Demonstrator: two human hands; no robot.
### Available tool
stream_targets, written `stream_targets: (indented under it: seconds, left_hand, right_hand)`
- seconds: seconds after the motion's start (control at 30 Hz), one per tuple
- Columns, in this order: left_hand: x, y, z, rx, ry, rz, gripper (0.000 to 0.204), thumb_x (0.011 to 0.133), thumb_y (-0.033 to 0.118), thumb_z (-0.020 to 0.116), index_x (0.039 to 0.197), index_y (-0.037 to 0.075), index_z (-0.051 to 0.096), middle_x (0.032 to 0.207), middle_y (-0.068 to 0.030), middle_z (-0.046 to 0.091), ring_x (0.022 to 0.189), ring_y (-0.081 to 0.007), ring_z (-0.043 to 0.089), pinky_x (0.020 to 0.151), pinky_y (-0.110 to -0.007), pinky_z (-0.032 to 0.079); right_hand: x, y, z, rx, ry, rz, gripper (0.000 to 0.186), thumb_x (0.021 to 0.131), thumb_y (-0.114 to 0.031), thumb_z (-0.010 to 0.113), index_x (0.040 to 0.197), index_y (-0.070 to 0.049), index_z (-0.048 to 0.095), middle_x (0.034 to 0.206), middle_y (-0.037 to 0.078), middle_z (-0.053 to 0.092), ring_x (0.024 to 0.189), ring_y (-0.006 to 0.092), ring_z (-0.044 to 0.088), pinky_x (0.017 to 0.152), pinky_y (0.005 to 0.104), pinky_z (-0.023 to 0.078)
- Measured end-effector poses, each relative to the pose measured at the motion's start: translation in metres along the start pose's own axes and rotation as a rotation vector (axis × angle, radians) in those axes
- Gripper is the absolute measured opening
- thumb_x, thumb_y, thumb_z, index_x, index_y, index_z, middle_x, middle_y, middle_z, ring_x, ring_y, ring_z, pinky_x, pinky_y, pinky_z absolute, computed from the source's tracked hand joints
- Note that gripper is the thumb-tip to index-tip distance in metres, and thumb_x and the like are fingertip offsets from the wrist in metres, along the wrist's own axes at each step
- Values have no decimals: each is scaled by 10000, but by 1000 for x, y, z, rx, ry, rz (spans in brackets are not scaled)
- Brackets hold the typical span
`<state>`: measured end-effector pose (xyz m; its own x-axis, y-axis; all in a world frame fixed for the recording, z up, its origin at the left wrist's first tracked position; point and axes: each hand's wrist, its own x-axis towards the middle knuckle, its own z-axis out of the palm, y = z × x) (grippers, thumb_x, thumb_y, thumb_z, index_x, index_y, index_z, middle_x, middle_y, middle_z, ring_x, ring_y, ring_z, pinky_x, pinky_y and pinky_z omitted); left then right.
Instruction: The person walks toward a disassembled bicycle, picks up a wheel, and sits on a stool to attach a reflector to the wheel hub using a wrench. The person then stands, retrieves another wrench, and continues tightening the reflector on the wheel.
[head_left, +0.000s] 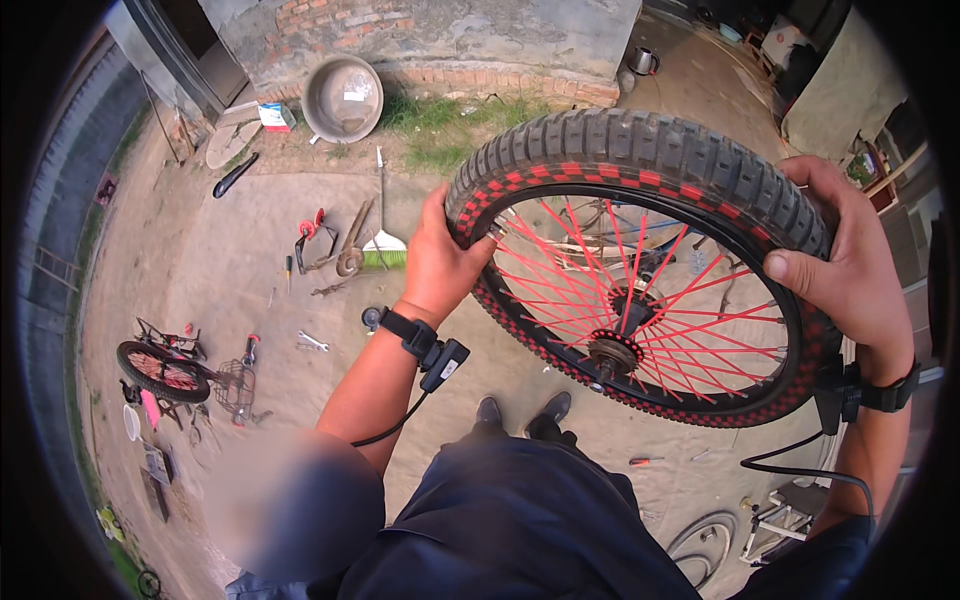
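Wheel (pixel 632 312) is up in the air btwn both hands, tilted, clear of the floor. L hand (pixel 445 255) is clamped round its near-L edge, thumb hooked inside; R hand (pixel 845 255) grips the upper R edge, fingers over the tread, thumb pressed on the sidewall.

Prob. moderately heavy, w/ most bulk out in the tyre (pixel 610 140); rubber looks grippy, firm-ish. Best hold: opp. sides of the tyre, as now (keep off the thin spokes (pixel 655 345), they'd likely bend). Chunky black knobs on top, red/blk checks on the side, smooth dark rim, stubby metal hub (pixel 612 355) btwn the hands, maybe greasy.

Broom (pixel 384 241) w/ green bristles lies just L of L hand; spanner (pixel 313 342) further L, lower.
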<state>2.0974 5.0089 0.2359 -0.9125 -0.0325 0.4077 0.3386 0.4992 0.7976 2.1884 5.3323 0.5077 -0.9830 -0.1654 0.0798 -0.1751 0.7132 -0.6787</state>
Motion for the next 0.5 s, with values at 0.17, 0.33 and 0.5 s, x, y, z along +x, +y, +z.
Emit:
stream_targets:
  seconds: [0.17, 0.33, 0.5]
  left_hand:
    - [-5, 7, -9, -34, -57, -138, 806, 752, 149, 832, 1424, 25, 405, 1199, -243, 637, 1041, -399, 670, 893, -438, 546]
    - [-15, -1, -13, 88, -76, -59, 799, 756, 118, 818, 1440, 58, 409, 1265, -233, 598, 1112, -412, 633, 942, -440, 527]
    - [-63, -70, 1, 257, -219, -150, 800, 788, 131, 800, 1471, 60, 390, 1319, -249, 556, 1149, -424, 611, 969, -463, 524]
  right_hand:
    - [6, -6, -3, -78, -172, 33, 637, 686, -199, 858, 1207, 38, 578, 1032, 69, 653, 981, 145, 615, 924, 322, 477]
    - [5, 30, 14, -75, -328, 118, 480, 638, -113, 782, 1076, 23, 641, 931, 97, 634, 874, 185, 594, 864, 331, 490]
    - [1, 96, 103, 9, -324, 204, 406, 660, -96, 762, 1031, 5, 632, 857, 66, 610, 803, 165, 579, 788, 309, 497]
